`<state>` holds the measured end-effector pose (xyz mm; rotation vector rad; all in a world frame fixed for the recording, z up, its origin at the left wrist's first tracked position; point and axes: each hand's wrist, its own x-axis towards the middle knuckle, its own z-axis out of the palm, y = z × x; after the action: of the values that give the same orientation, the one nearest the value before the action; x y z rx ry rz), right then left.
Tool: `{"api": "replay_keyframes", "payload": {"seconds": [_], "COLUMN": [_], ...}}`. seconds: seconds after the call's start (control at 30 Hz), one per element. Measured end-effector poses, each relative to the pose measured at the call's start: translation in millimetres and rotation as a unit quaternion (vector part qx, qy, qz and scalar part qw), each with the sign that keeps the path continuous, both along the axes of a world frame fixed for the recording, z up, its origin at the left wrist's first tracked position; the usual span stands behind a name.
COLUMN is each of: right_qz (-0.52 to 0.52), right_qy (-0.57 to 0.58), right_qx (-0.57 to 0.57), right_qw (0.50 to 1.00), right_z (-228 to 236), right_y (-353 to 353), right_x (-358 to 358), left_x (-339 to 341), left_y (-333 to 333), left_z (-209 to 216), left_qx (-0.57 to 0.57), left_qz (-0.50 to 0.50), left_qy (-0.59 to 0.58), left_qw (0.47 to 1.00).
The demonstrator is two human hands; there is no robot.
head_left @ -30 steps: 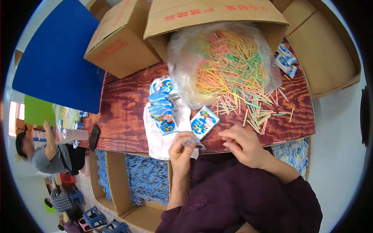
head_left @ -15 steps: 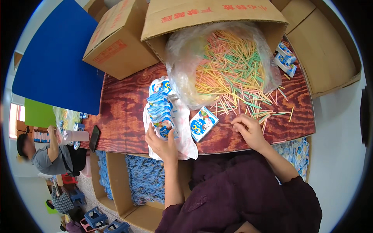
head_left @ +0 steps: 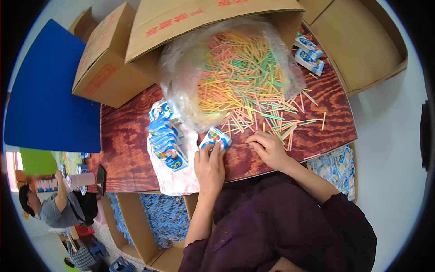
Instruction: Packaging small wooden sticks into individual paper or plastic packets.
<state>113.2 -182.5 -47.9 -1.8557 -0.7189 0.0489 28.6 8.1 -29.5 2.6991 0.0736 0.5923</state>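
Note:
My left hand (head_left: pixel 210 170) reaches over a loose blue-and-white printed packet (head_left: pixel 216 136) on the table, its fingers apart and lying across the near part. Part of the packet is hidden under them. My right hand (head_left: pixel 271 152) rests by the table's front edge with thumb and fingers curled together; whatever may be between them is hidden. Just beyond it, thin pink, yellow and green sticks (head_left: pixel 253 75) spill from a clear plastic bag (head_left: pixel 179 86). Left of my left hand, a leaning row of similar packets (head_left: pixel 166 140) lies on a white, pink-marked cloth (head_left: pixel 174 183).
A tipped cardboard box (head_left: pixel 204 22) surrounds the bag; another box (head_left: pixel 108 68) stands left. Packets (head_left: pixel 309 61) lie at the far right. Below the table are boxes of blue packets (head_left: pixel 165 220) and pale packets (head_left: pixel 335 172). A co-worker (head_left: pixel 59 206) is at the left.
My left hand has left the packet row and moved right onto the loose packet. My right hand keeps its curled pose near the sticks. The whole view has shifted.

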Motion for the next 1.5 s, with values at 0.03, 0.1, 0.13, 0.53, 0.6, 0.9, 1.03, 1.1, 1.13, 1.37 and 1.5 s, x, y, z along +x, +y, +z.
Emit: {"api": "replay_keyframes", "payload": {"seconds": [0.03,0.1,0.13,0.53,0.6,0.9,1.03,1.1,1.13,1.37,1.5], "right_qz": [0.007,-0.005,-0.007,-0.011,0.000,0.142,0.176,0.172,0.171,0.150,0.056], "right_qy": [0.003,0.004,-0.010,0.003,0.021,0.343,0.354,0.359,0.359,0.446,0.212], "right_qx": [0.002,0.002,-0.003,0.019,0.037,0.044,0.034,0.037,0.036,0.083,0.104], "right_qw": [1.000,1.000,1.000,1.000,0.999,0.928,0.918,0.917,0.917,0.879,0.970], "right_z": [0.0,-0.6,-0.5,1.3,13.9,23.6,24.4,27.0,26.5,35.6,3.0], "right_y": [-1.1,-2.2,-1.0,0.0,4.3,20.3,21.3,22.4,24.0,49.8,67.0], "right_x": [0.5,-0.2,0.0,-4.4,-6.4,-4.9,-3.6,-4.0,-4.3,-3.4,1.0], "left_x": [-0.4,0.2,3.1,6.9,3.4,1.6,-3.3,-2.2,-1.8,-10.9,-8.2], "left_y": [-0.8,-1.4,-1.3,6.2,7.9,11.4,16.7,17.2,19.2,10.5,-1.2], "left_z": [-0.7,0.1,1.6,19.6,17.6,0.4,0.2,3.8,4.0,1.0,-6.3], "left_qx": [-0.005,-0.017,-0.050,-0.230,-0.171,-0.231,-0.211,-0.275,-0.276,-0.073,-0.027], "left_qz": [-0.008,0.011,0.021,0.051,0.040,0.055,0.036,0.065,0.064,0.058,0.014], "left_qy": [0.000,0.000,-0.027,-0.047,-0.040,0.001,0.001,0.038,0.038,-0.116,-0.066], "left_qw": [1.000,1.000,0.998,0.971,0.984,0.971,0.977,0.958,0.958,0.989,0.997]}}
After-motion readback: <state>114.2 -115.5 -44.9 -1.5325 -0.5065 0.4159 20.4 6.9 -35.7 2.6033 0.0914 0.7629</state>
